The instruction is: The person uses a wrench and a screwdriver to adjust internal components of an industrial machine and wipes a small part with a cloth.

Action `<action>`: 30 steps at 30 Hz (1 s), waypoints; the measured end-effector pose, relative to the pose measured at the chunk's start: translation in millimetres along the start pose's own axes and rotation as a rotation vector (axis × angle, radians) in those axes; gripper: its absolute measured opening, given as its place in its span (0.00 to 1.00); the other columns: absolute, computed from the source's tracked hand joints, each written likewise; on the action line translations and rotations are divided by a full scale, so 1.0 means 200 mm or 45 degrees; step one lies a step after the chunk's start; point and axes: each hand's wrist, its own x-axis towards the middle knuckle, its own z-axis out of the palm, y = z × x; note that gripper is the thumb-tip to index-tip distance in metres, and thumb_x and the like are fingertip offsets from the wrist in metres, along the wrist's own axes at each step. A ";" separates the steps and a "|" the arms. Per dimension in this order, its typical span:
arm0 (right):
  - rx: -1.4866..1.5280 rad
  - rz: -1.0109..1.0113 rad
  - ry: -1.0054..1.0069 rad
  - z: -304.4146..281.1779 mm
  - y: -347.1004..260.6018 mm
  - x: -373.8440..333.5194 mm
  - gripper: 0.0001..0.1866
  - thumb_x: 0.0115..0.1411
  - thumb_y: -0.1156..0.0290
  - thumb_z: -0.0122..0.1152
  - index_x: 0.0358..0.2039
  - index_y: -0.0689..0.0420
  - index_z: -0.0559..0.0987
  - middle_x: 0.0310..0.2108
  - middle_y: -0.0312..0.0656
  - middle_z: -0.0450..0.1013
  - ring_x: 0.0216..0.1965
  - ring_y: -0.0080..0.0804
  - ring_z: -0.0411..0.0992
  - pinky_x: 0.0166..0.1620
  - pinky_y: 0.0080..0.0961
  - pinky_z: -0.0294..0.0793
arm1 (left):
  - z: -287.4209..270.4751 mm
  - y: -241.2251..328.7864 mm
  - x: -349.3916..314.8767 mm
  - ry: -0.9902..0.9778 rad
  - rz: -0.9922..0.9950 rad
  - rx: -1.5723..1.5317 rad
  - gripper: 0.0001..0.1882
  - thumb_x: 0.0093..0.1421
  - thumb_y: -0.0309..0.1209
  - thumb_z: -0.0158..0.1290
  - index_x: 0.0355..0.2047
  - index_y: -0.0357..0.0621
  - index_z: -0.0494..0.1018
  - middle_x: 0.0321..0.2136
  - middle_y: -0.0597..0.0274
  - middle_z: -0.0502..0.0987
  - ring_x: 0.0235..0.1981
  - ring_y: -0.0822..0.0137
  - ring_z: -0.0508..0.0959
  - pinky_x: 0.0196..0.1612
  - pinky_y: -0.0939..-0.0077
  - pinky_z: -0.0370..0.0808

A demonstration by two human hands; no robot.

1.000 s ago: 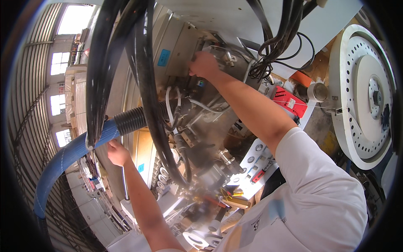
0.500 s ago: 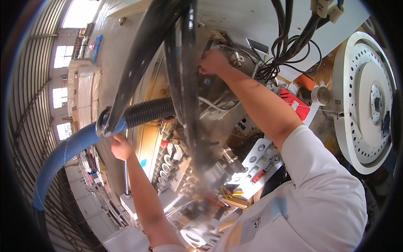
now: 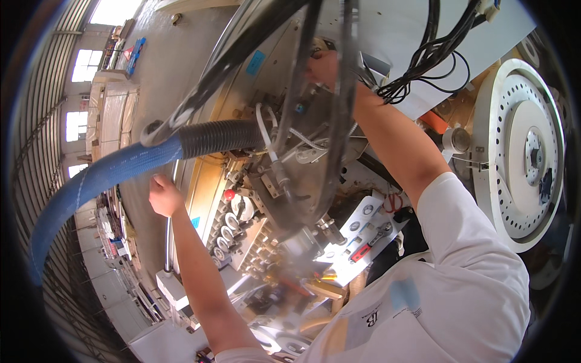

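Note:
My left hand (image 3: 164,196) is closed in a loose fist just below a thick blue-sleeved hose (image 3: 115,166); what it holds, if anything, is hidden. A thin metal rod (image 3: 169,242) runs close beside that hand. The hose meets a black ribbed section (image 3: 221,137) that leads into the machine. Farther off, my right hand (image 3: 322,68) reaches to fittings at the machine's far end. Dark hanging cables (image 3: 295,78) cross in front of it and cover its fingers. A flexible metal conduit (image 3: 308,140) lies below this hand.
A large white perforated wheel (image 3: 525,154) stands at the right. Black cables (image 3: 417,69) hang in a tangle near the white panel. A red-handled tool (image 3: 363,251) lies on a white plate (image 3: 348,272). Beside the metal rod are a red knob (image 3: 229,195) and several pale rollers (image 3: 227,233).
My left hand has come away from the hose's underside and moved slightly left. My right hand has shifted right and up, behind the cables. The view has shifted too.

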 end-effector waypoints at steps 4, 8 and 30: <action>-0.897 -0.246 -0.045 0.07 -0.13 -0.10 0.23 0.59 0.51 0.59 0.14 0.53 0.83 0.15 0.36 0.77 0.21 0.30 0.77 0.33 0.32 0.79 | -0.04 -0.10 -0.04 0.076 0.040 0.033 0.21 0.66 0.48 0.39 0.28 0.52 0.78 0.24 0.51 0.81 0.27 0.40 0.80 0.30 0.43 0.75; -0.795 -0.332 0.027 -0.03 0.01 0.19 0.26 0.64 0.52 0.53 0.20 0.58 0.85 0.18 0.38 0.80 0.20 0.30 0.78 0.34 0.28 0.79 | 0.02 0.05 -0.01 0.103 0.054 -0.023 0.21 0.66 0.47 0.40 0.28 0.53 0.78 0.24 0.53 0.81 0.26 0.41 0.80 0.29 0.45 0.75; -0.345 -0.215 0.108 -0.04 -0.18 -0.02 0.19 0.63 0.60 0.58 0.23 0.64 0.79 0.19 0.46 0.79 0.20 0.35 0.79 0.29 0.30 0.79 | -0.06 -0.02 -0.04 0.038 0.020 -0.053 0.21 0.66 0.48 0.40 0.30 0.51 0.78 0.23 0.54 0.81 0.28 0.42 0.80 0.31 0.46 0.74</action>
